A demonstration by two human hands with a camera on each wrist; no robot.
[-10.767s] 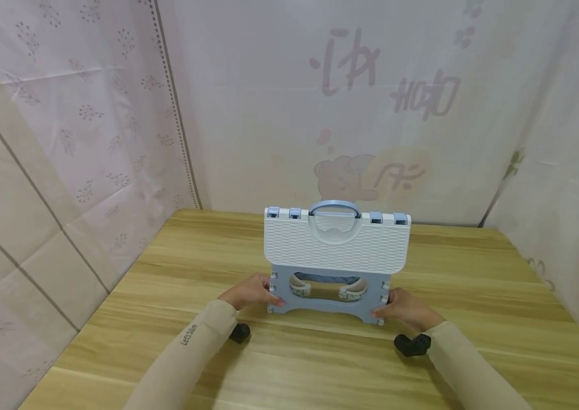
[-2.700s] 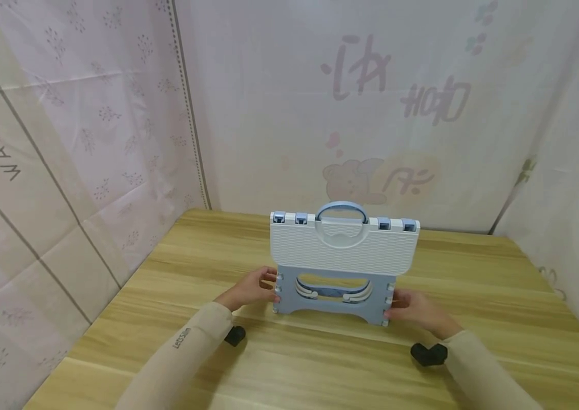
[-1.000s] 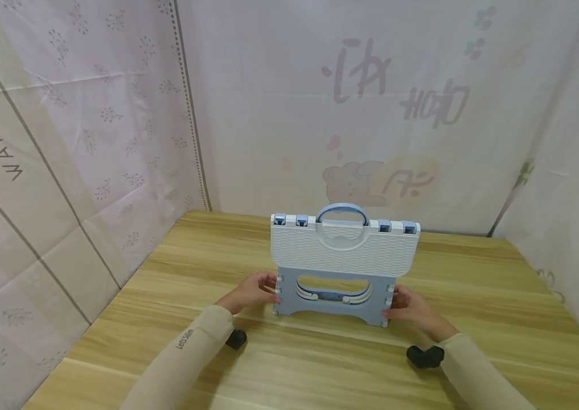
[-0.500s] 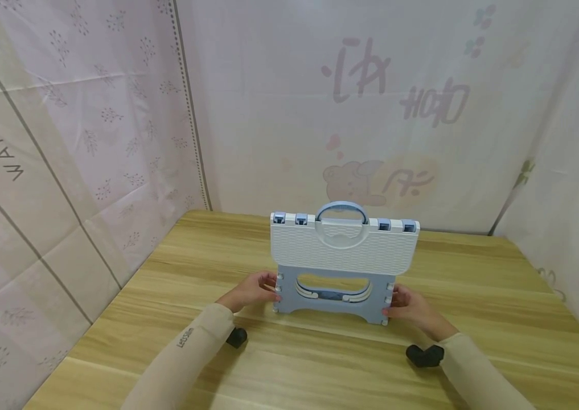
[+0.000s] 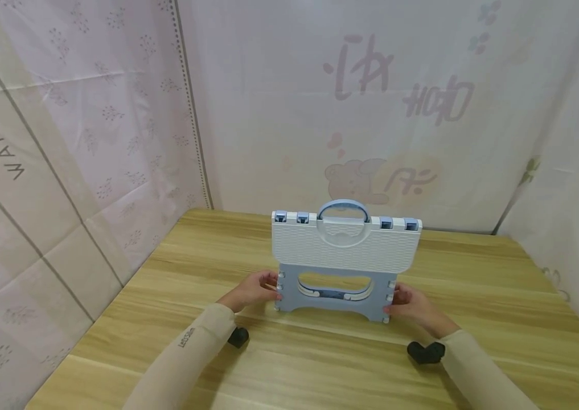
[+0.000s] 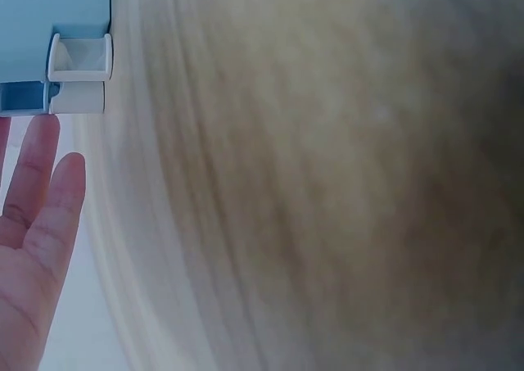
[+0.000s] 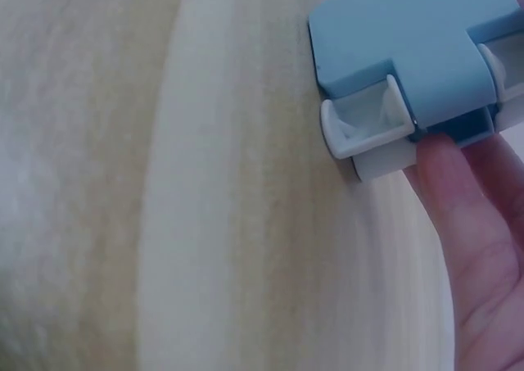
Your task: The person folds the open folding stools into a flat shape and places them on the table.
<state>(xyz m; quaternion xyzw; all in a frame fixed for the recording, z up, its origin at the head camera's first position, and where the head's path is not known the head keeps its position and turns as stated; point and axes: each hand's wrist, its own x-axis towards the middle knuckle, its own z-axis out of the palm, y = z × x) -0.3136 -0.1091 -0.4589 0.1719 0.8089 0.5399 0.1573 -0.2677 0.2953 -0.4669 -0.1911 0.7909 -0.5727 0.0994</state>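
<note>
A folding step stool (image 5: 345,245), collapsed flat, stands upright on the wooden table (image 5: 320,364). It has white textured seat panels, pale blue legs with an oval opening, and a raised blue carry handle (image 5: 344,204) on top. My left hand (image 5: 254,290) holds its lower left side edge, thumb toward the front. On the opposite edge my right hand (image 5: 412,307) holds the lower right side the same way. Close up in the left wrist view, fingertips (image 6: 49,129) meet the blue-and-white hinge edge. A right fingertip (image 7: 438,150) presses the matching edge in the right wrist view.
Printed curtains (image 5: 269,114) hang behind the table and along both sides. Black wrist mounts (image 5: 425,352) stick out beneath the beige sleeves (image 5: 181,359).
Since the oldest frame, both thumbs have slid outward from the front panel to the stool's side edges. Over the last second, hands and stool stay nearly still; the view shifts slightly.
</note>
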